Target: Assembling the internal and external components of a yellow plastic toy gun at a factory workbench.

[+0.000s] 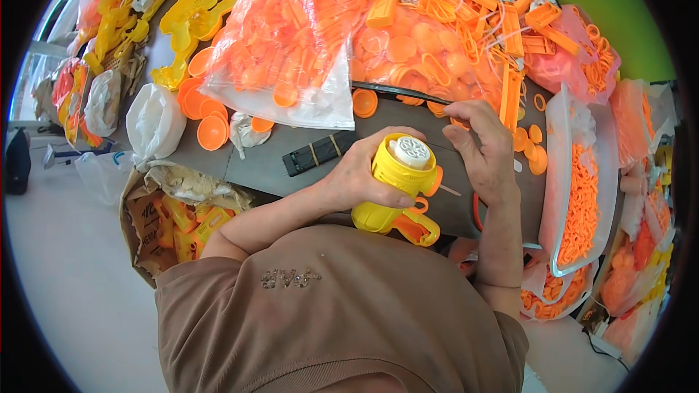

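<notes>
Close against your brown shirt (328,306), your left hand (357,175) was wrapped round the yellow body (393,175), thumb across its near side. You held it just above the table's near edge, probably to keep it steady and let you look down on its top. It leaned slightly, open end up, which seemed to keep the white disc (413,151) seated in the mouth and facing you. The body was a bright, glossy cylinder; the disc had a patterned, grille-like face. A yellow handle (429,233) with orange inside stuck out low on the right, below a small orange ring (420,205).

Your right hand (486,149) was raised just beside it, fingers loosely bent. I could not tell whether it gripped the dark rod (397,90) by its fingertips.

Farther out, a black case (317,153) lay on the grey table (251,169), and orange cups (212,132) lay to its left. The clear tub (551,204) of orange links (582,207) stood on the right, presumably within easy reach. Beyond, the big clear bag (298,36) of orange parts was heaped at the back, perhaps to leave working room.
</notes>
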Demonstrator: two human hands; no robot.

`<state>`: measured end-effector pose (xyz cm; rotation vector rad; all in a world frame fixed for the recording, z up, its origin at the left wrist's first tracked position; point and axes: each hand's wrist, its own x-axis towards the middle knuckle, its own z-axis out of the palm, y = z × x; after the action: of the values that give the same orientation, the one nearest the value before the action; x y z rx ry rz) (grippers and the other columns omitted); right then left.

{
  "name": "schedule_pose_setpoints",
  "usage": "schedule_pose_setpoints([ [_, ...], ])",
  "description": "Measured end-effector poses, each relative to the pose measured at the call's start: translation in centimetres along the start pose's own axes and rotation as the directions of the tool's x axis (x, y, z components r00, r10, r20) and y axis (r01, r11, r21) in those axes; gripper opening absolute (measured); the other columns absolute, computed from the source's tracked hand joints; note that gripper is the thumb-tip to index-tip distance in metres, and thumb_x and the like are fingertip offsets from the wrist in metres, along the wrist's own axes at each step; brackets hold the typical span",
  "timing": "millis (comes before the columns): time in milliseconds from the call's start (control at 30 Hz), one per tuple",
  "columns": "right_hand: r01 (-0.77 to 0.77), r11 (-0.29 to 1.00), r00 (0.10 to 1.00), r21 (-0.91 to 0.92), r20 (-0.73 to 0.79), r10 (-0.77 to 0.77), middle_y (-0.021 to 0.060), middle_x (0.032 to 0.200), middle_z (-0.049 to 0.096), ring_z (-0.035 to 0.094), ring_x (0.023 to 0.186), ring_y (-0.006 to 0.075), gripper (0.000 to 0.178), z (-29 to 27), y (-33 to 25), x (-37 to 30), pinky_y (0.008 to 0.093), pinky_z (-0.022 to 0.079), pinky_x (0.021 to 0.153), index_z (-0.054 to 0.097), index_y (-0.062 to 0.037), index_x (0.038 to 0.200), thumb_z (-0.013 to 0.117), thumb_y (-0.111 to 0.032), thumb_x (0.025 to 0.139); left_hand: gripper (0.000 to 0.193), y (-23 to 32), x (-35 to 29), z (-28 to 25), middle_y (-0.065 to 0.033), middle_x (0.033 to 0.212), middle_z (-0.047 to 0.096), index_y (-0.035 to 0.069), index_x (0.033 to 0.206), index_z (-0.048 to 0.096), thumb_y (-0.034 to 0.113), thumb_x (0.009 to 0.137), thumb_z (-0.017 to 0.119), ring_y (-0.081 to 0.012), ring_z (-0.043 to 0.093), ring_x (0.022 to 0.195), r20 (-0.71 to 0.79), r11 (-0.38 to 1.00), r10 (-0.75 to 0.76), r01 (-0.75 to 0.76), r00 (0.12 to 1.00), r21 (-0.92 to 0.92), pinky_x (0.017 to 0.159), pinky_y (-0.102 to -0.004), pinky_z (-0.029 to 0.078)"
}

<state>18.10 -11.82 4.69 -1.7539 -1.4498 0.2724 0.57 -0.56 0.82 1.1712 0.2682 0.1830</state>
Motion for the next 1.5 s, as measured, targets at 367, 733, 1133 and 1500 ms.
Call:
schedule_pose_setpoints([
  [367,0.022,0.996,0.993,-0.083,0.116,-0.012,0.012,0.09,0.057,0.057,0.084,0.0251,0.019,2.2,-0.7,0.9,0.0314,0.045,0.074,0.058,0.0007,0.096,0.064,-0.001,0.078,0.073,0.1,-0.8,-0.5,-0.0072,0.106,0.058,0.003,0.122,0.044,0.014,0.059,0.08,-0.0147,0.056,0.1,0.025,0.999,0.042,-0.043,0.999,0.021,0.088,-0.0317,0.045],
  [733,-0.116,0.971,0.993,-0.211,-0.036,0.111,0.011,0.091,0.058,0.058,0.088,0.0244,0.023,-2.9,-0.2,-3.6,0.0318,0.046,0.076,0.059,-0.0008,0.098,0.066,-0.006,0.077,0.072,-0.8,-1.1,-1.4,-0.0068,0.107,0.058,-0.001,0.118,0.047,0.015,0.056,0.08,-0.0137,0.056,0.099,-0.033,0.999,0.021,-0.02,0.999,0.043,0.089,-0.0301,0.044],
  [1133,-0.472,0.747,0.872,-0.468,-0.369,0.32,0.0148,0.124,0.048,0.046,0.116,0.0296,0.044,-6.2,4.1,-13.8,0.0372,0.038,0.097,0.052,-0.0037,0.12,0.066,-0.016,0.081,0.062,-2.0,0.8,1.1,-0.0105,0.095,0.062,-0.002,0.11,0.049,0.016,0.056,0.074,-0.0184,0.062,0.084,0.053,0.984,-0.162,0.165,0.985,-0.06,0.078,-0.0318,0.05],
  [1500,-0.281,0.694,0.958,-0.663,-0.151,0.243,0.0156,0.137,0.037,0.037,0.125,0.0349,0.045,-7.9,16.9,-5.2,0.0438,0.032,0.102,0.046,-0.0142,0.13,0.047,-0.037,0.092,0.067,-2.3,0.5,1.6,-0.0133,0.097,0.061,-0.005,0.116,0.048,0.019,0.058,0.072,-0.0225,0.063,0.082,-0.03,0.986,-0.151,0.149,0.988,-0.071,0.074,-0.0335,0.052],
])
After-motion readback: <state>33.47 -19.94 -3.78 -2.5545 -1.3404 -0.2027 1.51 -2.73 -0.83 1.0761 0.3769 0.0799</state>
